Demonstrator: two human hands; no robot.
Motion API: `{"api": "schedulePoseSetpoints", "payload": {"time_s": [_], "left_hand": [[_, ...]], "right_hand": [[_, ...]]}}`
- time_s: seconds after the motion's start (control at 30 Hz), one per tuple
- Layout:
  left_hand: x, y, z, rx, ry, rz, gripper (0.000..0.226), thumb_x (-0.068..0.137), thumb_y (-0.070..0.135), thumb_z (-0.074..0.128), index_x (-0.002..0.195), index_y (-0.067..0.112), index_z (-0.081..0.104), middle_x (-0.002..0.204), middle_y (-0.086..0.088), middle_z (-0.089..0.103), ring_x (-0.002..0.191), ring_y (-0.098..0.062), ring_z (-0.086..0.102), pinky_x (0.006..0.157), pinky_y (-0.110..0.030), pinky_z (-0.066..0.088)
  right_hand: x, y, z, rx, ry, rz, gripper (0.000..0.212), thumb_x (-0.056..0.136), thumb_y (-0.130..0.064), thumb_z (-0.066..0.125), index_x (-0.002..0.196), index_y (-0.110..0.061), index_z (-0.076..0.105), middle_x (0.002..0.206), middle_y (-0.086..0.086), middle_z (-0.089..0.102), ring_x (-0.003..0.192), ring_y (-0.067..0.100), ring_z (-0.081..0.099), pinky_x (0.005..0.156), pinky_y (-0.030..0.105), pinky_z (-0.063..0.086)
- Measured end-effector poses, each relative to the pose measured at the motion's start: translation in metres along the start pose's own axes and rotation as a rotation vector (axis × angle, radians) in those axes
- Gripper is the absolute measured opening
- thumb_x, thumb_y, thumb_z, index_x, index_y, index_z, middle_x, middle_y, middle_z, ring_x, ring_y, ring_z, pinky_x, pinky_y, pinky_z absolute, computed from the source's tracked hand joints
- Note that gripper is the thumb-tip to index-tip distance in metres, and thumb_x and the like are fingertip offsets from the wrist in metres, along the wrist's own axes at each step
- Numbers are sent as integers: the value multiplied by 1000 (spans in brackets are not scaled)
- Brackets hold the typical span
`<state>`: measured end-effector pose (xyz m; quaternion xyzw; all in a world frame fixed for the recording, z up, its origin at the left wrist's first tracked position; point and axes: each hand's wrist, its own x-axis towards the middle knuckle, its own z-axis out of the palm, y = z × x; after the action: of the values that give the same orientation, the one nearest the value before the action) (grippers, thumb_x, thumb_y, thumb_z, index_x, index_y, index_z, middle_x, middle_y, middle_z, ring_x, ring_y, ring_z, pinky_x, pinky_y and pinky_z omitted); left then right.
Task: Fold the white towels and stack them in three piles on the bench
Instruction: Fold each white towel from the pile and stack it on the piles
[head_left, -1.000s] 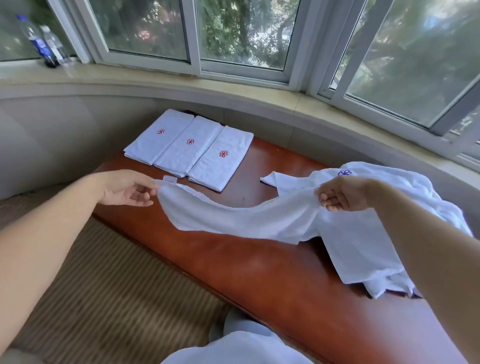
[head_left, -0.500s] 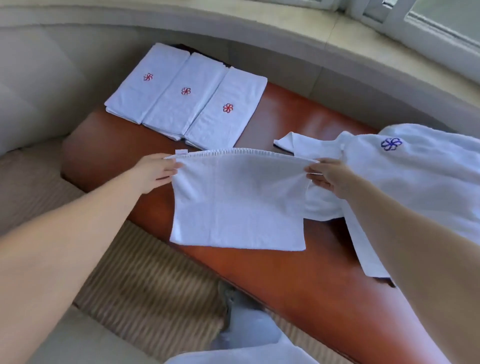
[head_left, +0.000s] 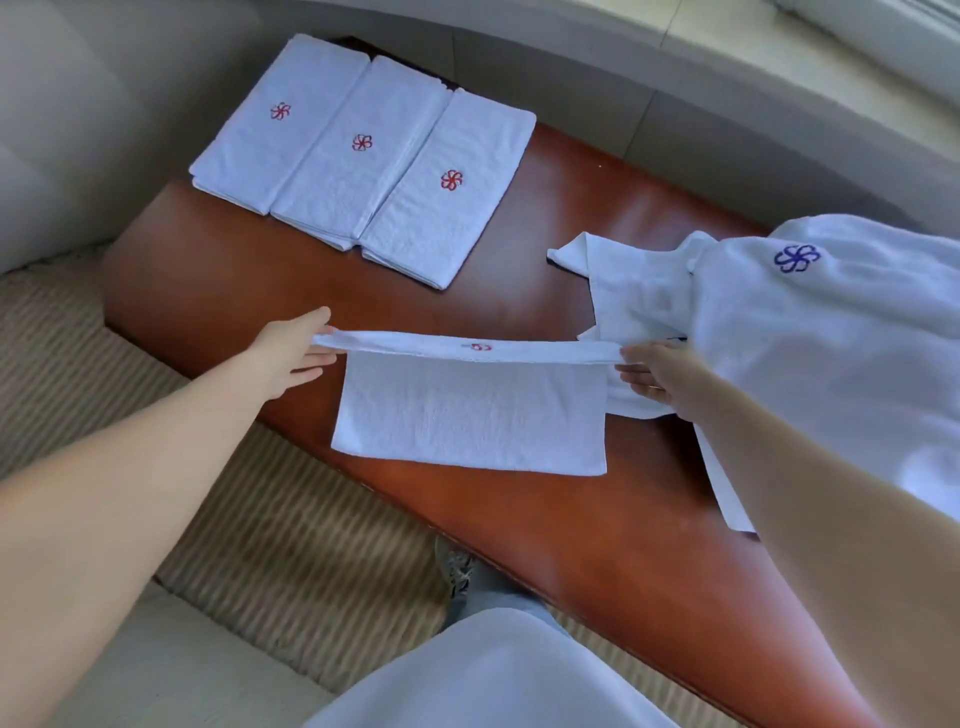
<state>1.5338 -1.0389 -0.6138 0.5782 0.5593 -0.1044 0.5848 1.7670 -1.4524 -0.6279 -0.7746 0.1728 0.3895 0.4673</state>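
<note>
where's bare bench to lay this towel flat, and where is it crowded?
Free: the bare bench between the three folded piles and the held towel, and the near strip below that towel. Crowded: the right end, under the heap of unfolded towels. Left hand and right hand pinch the towel's top corners.

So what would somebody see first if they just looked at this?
Probably the white towel in the middle, stretched between the left hand and the right hand over the reddish bench. Next, three folded piles lie side by side at the far left end, each with a red flower mark. On the right lies a rumpled white heap with a blue flower mark.
</note>
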Motion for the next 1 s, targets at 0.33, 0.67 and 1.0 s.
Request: {"api": "schedulePoseSetpoints", "payload": {"time_s": [0.33, 0.67, 1.0], "left_hand": [[-20, -102, -1, 81, -17, 16, 12, 96, 13, 68, 107, 12, 72, 113, -7, 71, 100, -20, 70, 86, -32, 53], [2, -146, 17, 122, 91, 82, 15, 100, 3, 56, 101, 11, 69, 112, -7, 67, 87, -16, 68, 76, -27, 53], [21, -173, 20, 361, 224, 149, 24, 94, 6, 58, 106, 22, 71, 125, -6, 65, 107, -27, 65, 95, -43, 55]], "right_hand": [[-27, 93, 7, -104, -34, 58, 17, 89, -13, 69, 106, -11, 68, 94, 9, 78, 75, 15, 74, 58, 24, 57], [-7, 159, 26, -136, -20, 92, 8, 94, -14, 68, 101, -17, 68, 100, 5, 76, 79, 11, 73, 67, 26, 56], [2, 178, 32, -213, 101, 68, 14, 91, -19, 73, 98, -21, 62, 102, 5, 72, 84, 17, 70, 72, 33, 57]]}}
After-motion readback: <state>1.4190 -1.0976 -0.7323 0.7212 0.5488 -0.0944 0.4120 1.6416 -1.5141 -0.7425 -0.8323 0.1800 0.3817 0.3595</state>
